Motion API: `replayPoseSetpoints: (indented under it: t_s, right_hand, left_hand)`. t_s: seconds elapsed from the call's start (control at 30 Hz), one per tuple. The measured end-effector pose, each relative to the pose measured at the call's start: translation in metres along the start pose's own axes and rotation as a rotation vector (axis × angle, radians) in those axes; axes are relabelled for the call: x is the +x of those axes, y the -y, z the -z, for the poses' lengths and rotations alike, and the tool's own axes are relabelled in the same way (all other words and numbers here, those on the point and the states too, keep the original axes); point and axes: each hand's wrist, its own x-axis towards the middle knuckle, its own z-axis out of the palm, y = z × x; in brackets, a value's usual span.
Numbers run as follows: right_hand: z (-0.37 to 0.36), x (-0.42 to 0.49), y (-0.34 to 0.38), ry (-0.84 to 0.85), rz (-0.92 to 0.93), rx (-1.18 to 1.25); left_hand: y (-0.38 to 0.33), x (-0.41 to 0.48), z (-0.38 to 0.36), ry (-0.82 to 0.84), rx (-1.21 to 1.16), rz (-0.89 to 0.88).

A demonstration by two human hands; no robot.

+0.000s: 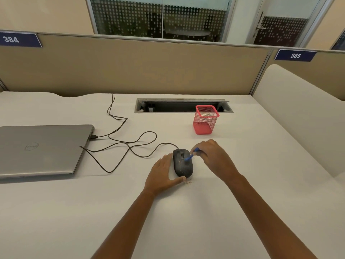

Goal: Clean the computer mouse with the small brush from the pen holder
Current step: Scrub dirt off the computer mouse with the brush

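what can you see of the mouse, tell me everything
The mouse is dark grey, matte plastic by its look, wired, with a scroll wheel and pale specks on its shell. It lies flat on the white desk, cable end away from the person. The left hand steadies its left side; the right hand holds a blue brush near the wheel. Crumbs lie beside its near end.

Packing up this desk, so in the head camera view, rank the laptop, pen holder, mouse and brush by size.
1. laptop
2. pen holder
3. mouse, close to the holder, so uncertain
4. brush, partly hidden in the right hand
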Motion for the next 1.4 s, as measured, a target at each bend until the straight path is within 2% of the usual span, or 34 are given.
replayPoseSetpoints:
  t_s: [0.2, 0.47, 0.63, 0.83, 1.0, 1.13, 1.4]
  right_hand:
    - [0.013, 0.027, 0.008, 0.017, -0.080, 0.001]
    - [0.016, 0.031, 0.018, 0.199, -0.117, 0.019]
    - [0.020, 0.033, 0.022, 0.117, -0.120, 0.058]
    - [0.014, 0.030, 0.025, 0.222, -0.110, -0.031]
    - [0.024, 0.037, 0.029, 0.188, -0.116, 0.015]
    - [0.015, 0.035, 0.030, 0.242, -0.129, -0.013]
    - [0.015, 0.057, 0.023, 0.154, -0.148, 0.016]
  left_hand:
    - [0.005, 0.002, -0.004, 0.029, 0.017, 0.019]
    - [0.008, 0.004, -0.007, 0.032, 0.025, 0.031]
    - [0.010, 0.004, -0.008, 0.025, 0.004, 0.036]
    - [0.012, 0.004, -0.009, 0.017, 0.004, 0.030]
    - [0.011, 0.005, -0.009, 0.009, -0.005, 0.016]
    - [0.012, 0.003, -0.010, 0.007, -0.009, 0.019]
    - [0.014, 0.006, -0.011, 0.040, 0.006, 0.036]
